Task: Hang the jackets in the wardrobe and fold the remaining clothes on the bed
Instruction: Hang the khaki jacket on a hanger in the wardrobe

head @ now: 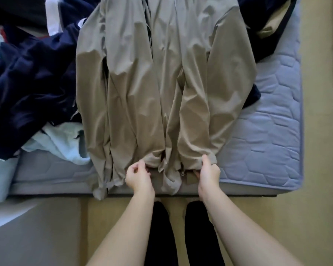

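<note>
A beige zip jacket (161,77) lies spread lengthwise on the bed, front up, with its hem hanging over the near mattress edge. Both sleeves lie along its sides. My left hand (138,177) pinches the hem left of the zip. My right hand (209,173) grips the hem at the right side, thumb on top of the fabric. A heap of dark navy clothes (31,83) lies to the left of the jacket, with a pale blue garment (62,144) under its near edge.
The blue-grey quilted mattress (267,131) shows bare on the right, with its corner at the lower right. More dark clothing (265,25) sits at the top right. A pale blue cloth (0,175) hangs off the left edge. My legs stand on the wooden floor (277,227) below.
</note>
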A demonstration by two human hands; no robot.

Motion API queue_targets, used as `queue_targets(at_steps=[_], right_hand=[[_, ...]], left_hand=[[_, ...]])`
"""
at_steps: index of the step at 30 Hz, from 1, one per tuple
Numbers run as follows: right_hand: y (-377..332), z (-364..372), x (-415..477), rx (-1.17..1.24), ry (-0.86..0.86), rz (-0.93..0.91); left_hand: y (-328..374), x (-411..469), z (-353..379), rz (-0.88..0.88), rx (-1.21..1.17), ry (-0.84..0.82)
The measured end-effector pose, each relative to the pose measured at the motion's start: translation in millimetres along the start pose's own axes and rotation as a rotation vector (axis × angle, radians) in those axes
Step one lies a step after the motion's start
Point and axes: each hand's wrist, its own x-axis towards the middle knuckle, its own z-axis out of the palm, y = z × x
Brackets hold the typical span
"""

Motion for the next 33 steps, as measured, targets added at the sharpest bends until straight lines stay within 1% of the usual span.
queue_targets(at_steps=[1, 2, 3, 4, 5, 6, 7, 8, 9, 10, 12, 14, 15, 16, 18, 19, 20, 21, 22, 23, 24, 25, 27, 29, 31, 32, 33], right_hand=[[-9, -8, 5, 0.076, 0.04, -0.03], [-18, -16, 10, 0.195, 0.034, -0.041], [-26, -22, 14, 0.32, -0.024, -0.043], [-29, -26, 17, 0.385, -0.108, -0.038], [-27, -27, 18, 0.348, -0.194, -0.027], [-22, -26, 17, 0.234, -0.271, -0.019], [-13, -25, 18, 0.072, -0.325, -0.024], [-4, -24, 20, -0.087, -0.348, -0.032], [4, -23, 22, -0.214, -0.347, -0.045], [10, -22, 24, -0.287, -0.321, -0.057], [14, -21, 32, -0.309, -0.265, -0.062], [13, -19, 37, -0.274, -0.264, -0.053], [12, -18, 38, -0.218, -0.295, -0.036], [10, -17, 36, -0.151, -0.335, -0.019], [5, -18, 25, -0.055, -0.431, -0.002], [3, -20, 18, -0.022, -0.48, 0.001], [0, -22, 11, 0.017, -0.524, 0.0], [-3, -24, 4, 0.054, -0.567, 0.001], [-7, -24, -4, 0.086, -0.61, 0.011], [-10, -25, -11, 0.108, -0.648, 0.028], [-12, -24, -18, 0.125, -0.679, 0.05], [-14, -23, -23, 0.138, -0.705, 0.069], [-17, -21, -30, 0.151, -0.73, 0.089], [-19, -21, -29, 0.156, -0.73, 0.088], [-20, -22, -26, 0.163, -0.731, 0.087], [-20, -23, -26, 0.166, -0.736, 0.091], [-20, -24, -27, 0.17, -0.745, 0.107]], left_hand=[[7, 6, -6, 0.034, -0.049, 0.093], [12, 14, -13, 0.036, -0.115, 0.146], [16, 20, -19, 0.007, -0.187, 0.126], [17, 24, -24, -0.042, -0.255, 0.035], [15, 25, -26, -0.1, -0.28, -0.088], [11, 23, -26, -0.148, -0.248, -0.204], [6, 19, -24, -0.175, -0.186, -0.284], [0, 16, -20, -0.185, -0.125, -0.326], [-4, 13, -16, -0.178, -0.09, -0.33], [-6, 12, -10, -0.161, -0.082, -0.315], [-7, 13, 2, -0.15, -0.068, -0.331], [-5, 11, 15, -0.14, 0.003, -0.407], [-4, 10, 21, -0.086, 0.068, -0.386], [-2, 9, 26, -0.018, 0.109, -0.328], [7, 6, 29, 0.023, 0.02, -0.185], [13, 4, 27, 0.022, -0.053, -0.178], [19, 3, 22, -0.035, -0.171, -0.237], [25, -1, 17, -0.127, -0.327, -0.351], [26, -4, 14, -0.207, -0.433, -0.452], [26, -8, 10, -0.23, -0.437, -0.525], [26, -14, 7, -0.239, -0.393, -0.571], [26, -18, 6, -0.227, -0.309, -0.589], [31, -25, 13, -0.207, -0.198, -0.546], [42, -27, 18, -0.215, -0.315, -0.538], [54, -27, 13, -0.169, -0.437, -0.646], [58, -30, 7, -0.126, -0.427, -0.711], [60, -35, -2, -0.076, -0.365, -0.765]])
